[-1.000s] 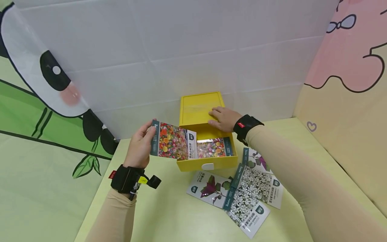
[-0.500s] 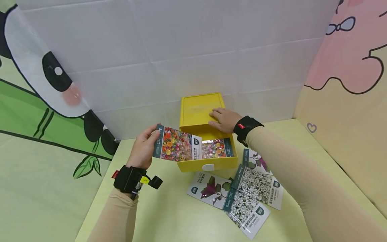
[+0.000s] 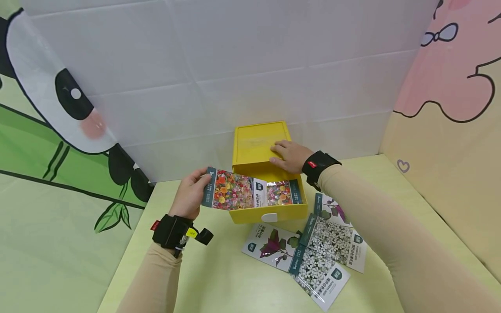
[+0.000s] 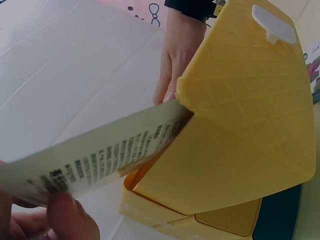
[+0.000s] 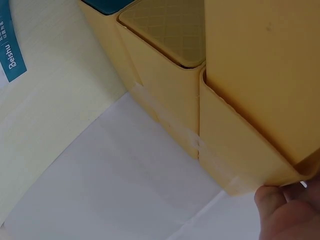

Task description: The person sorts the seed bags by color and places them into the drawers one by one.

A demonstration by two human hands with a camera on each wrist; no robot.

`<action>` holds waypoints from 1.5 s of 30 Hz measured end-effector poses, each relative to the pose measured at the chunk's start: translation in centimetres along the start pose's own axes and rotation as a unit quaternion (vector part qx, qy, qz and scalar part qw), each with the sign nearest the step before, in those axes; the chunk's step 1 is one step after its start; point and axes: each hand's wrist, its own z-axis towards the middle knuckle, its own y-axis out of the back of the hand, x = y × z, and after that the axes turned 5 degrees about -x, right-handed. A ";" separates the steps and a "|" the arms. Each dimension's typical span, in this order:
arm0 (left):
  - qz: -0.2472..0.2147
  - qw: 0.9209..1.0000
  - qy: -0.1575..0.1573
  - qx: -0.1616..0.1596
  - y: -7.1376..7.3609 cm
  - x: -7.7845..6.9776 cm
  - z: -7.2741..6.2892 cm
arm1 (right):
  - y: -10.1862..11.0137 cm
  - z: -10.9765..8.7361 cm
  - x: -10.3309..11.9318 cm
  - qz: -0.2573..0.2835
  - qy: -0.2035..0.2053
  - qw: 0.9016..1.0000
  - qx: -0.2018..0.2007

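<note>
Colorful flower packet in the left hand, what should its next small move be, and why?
Probably ease the colorful flower packet right and down into the yellow drawer: the left hand pinches one end, the other reaches the opening, a similar packet lies inside, and the right hand rests on the yellow box.
</note>
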 end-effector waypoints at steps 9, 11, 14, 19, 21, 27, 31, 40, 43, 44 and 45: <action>0.007 1.000 0.012 -0.007 -0.6 0.4 0.1 | -0.3 0.2 -0.2 0.005 -0.002 1.000 -0.003; 0.010 1.000 0.017 -0.007 -0.7 0.5 0.2 | -0.4 0.2 -0.3 0.006 -0.002 1.000 -0.002; 0.012 1.000 0.026 -0.010 -1.0 0.6 0.3 | -0.6 0.4 -0.5 0.010 0.001 1.000 -0.002; 0.010 0.999 0.030 -0.016 -1.5 0.8 0.5 | -0.9 0.6 -0.9 0.011 0.001 1.000 -0.004; 0.006 0.999 0.029 -0.014 -1.6 0.9 0.5 | -0.9 0.6 -0.9 0.009 0.000 1.000 -0.005; 0.006 0.999 0.030 -0.014 -1.9 1.0 0.5 | -0.6 0.5 -0.6 0.000 0.001 1.000 0.000; 0.007 0.999 0.031 -0.017 -2.2 1.0 0.4 | -0.3 0.3 -0.3 0.002 0.001 1.000 0.004; -0.005 0.999 0.039 -0.011 -2.9 1.6 0.4 | -0.4 0.3 -0.4 0.001 0.007 1.000 -0.001; -0.007 0.999 0.039 -0.014 -3.1 1.7 0.5 | -0.3 0.2 -0.3 0.006 0.007 1.000 -0.002; -0.007 0.999 0.039 -0.017 -3.2 1.8 0.6 | -0.3 0.2 -0.3 0.006 0.006 1.000 -0.001; -0.007 0.999 0.038 -0.018 -3.3 1.8 0.6 | -0.3 0.1 -0.3 0.007 0.005 1.000 -0.001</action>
